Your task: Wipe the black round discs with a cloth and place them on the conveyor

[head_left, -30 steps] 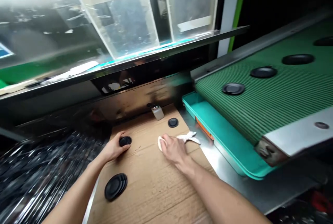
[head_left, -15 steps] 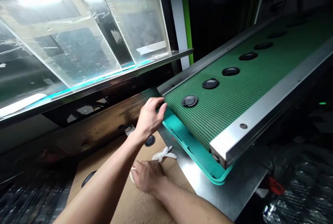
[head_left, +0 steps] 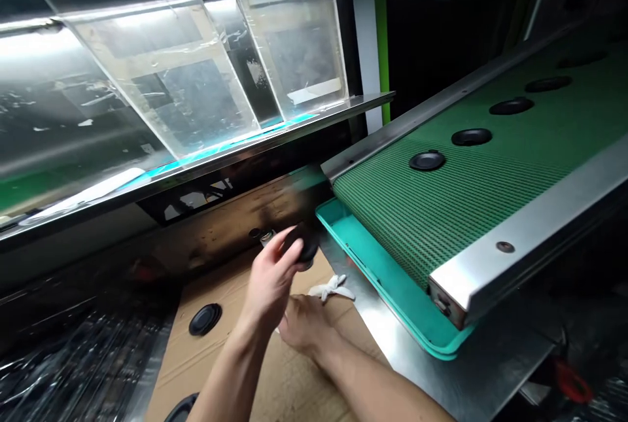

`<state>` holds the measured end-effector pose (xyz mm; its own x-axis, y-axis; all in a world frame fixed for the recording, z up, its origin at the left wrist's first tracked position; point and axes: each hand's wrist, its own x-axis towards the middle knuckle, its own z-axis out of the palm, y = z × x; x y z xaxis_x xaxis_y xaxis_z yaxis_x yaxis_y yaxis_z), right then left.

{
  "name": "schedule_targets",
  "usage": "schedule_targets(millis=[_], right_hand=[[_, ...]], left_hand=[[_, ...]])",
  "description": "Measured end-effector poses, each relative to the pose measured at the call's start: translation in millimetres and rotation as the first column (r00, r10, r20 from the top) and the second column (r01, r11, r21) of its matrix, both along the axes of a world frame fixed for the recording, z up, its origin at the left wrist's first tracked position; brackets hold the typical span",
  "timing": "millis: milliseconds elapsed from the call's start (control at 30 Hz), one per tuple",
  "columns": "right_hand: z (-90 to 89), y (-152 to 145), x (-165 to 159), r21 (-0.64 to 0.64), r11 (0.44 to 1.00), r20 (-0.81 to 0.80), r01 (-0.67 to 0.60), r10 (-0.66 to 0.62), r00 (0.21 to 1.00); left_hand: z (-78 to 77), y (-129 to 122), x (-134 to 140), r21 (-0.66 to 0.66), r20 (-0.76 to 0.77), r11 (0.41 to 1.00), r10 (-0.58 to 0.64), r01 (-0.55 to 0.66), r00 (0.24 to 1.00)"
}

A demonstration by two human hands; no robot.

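Between the thumb and fingers of my left hand is a black round plastic lid, blurred and tilted above the cardboard. My right hand is closed low over the cardboard, partly hidden behind my left wrist. A bit of something white shows at its fingers, too little to name. Beside it lies a knotted white cloth. Another black lid, apparently stacked, lies on the cardboard to the left, and more black lids show at the bottom edge, partly behind my left forearm.
A green conveyor belt carries several black lids in a row. Under its end sits a teal tray. The cardboard sheet covers part of a metal table. Clear machine panels stand behind, with a small bottle below.
My left hand has drawn back from the belt's end with a black lid in it. The nearest lid is gone from the belt. My view has shifted left.
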<state>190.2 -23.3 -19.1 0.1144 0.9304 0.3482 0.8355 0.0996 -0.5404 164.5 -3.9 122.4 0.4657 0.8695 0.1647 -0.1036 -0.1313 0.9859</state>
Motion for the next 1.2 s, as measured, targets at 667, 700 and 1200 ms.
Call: schedule_targets(millis=[667,700,1200], right_hand=[[16.9,-6.1,-44.9,-0.020,0.994,-0.047,0.104,-0.105,0.993],[16.6,-5.5,-49.5,-0.042,0.987,0.022,0.153,-0.152,0.988],[16.8,-5.5,-62.9,-0.184,0.958,0.180,0.220,-0.187,0.966]], left_hand=[[-127.5,5.6,-127.4,-0.644,0.558,0.734,0.258,0.216,0.789],[-129.7,5.4,-127.5,-0.651,0.576,0.717,0.256,0.247,0.776],[-137.7,5.8,-125.2,-0.668,0.565,0.716,0.312,0.202,0.764]])
